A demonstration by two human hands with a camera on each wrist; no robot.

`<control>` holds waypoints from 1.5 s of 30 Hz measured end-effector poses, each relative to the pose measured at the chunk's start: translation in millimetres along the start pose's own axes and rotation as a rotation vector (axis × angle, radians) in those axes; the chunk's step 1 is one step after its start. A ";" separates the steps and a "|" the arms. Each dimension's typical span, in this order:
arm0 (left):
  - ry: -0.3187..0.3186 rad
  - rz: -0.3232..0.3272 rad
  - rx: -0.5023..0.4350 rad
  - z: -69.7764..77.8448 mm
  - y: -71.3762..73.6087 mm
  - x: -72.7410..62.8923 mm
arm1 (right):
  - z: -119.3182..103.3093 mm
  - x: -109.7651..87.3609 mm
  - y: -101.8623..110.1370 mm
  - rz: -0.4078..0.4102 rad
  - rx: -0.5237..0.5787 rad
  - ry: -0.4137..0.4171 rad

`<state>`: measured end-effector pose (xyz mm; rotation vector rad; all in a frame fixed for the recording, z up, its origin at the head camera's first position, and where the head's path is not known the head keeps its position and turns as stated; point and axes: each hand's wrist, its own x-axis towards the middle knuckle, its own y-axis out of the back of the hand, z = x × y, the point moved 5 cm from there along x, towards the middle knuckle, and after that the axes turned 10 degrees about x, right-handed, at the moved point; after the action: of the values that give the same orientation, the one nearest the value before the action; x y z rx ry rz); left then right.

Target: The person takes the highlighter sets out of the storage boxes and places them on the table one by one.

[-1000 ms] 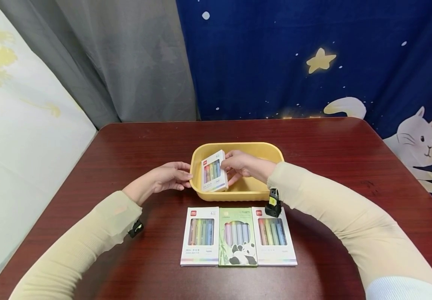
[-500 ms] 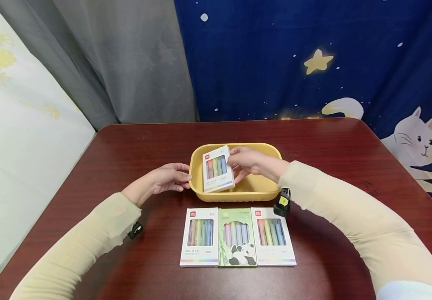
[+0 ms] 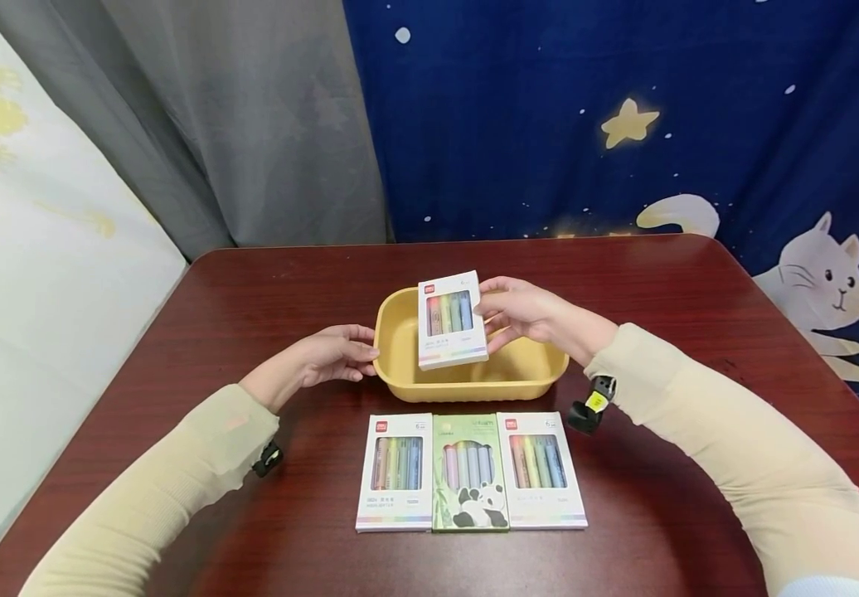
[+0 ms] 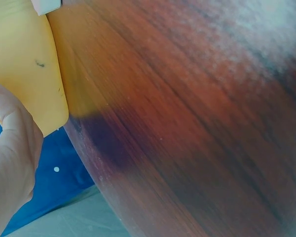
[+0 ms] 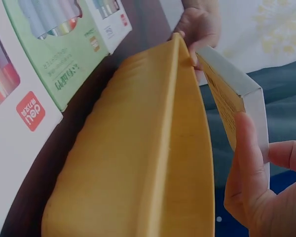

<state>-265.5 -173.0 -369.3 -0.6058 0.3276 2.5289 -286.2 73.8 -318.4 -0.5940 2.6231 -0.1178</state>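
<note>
In the head view my right hand (image 3: 526,313) pinches a white windowed box of highlighters (image 3: 448,350) by its right side. The box is tilted above a yellow plastic basket (image 3: 395,336). The right wrist view shows my thumb and fingers (image 5: 248,158) on either face of that box, above the basket's rim. My left hand (image 3: 328,356) grips the basket's left end, fingers at its outer wall and rim. In the left wrist view only part of that hand (image 4: 12,148) shows beside the yellow wall.
Three pen boxes lie side by side in front of the basket: a white box (image 3: 394,514), a green panda box (image 3: 467,427) and another white box (image 3: 545,506). All rest on a dark red wooden table (image 3: 288,282). Curtains (image 3: 489,124) hang behind it.
The highlighter box has risen out of the basket and shifted right, held in my right hand. My left hand stays at the basket's left end.
</note>
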 end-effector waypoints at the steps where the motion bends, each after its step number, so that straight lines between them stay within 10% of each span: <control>1: -0.002 -0.002 0.000 0.0 0.1 0.0 | -1.3 -1.8 1.1 -0.002 0.004 0.003; 45: 0.001 -0.007 -0.021 -0.4 0.6 -0.4 | -2.4 -66.7 65.3 -0.083 0.183 0.081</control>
<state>-265.3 -173.8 -369.4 -0.6154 0.2987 2.5287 -258.9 161.3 -300.8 -0.6455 2.6273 -0.4114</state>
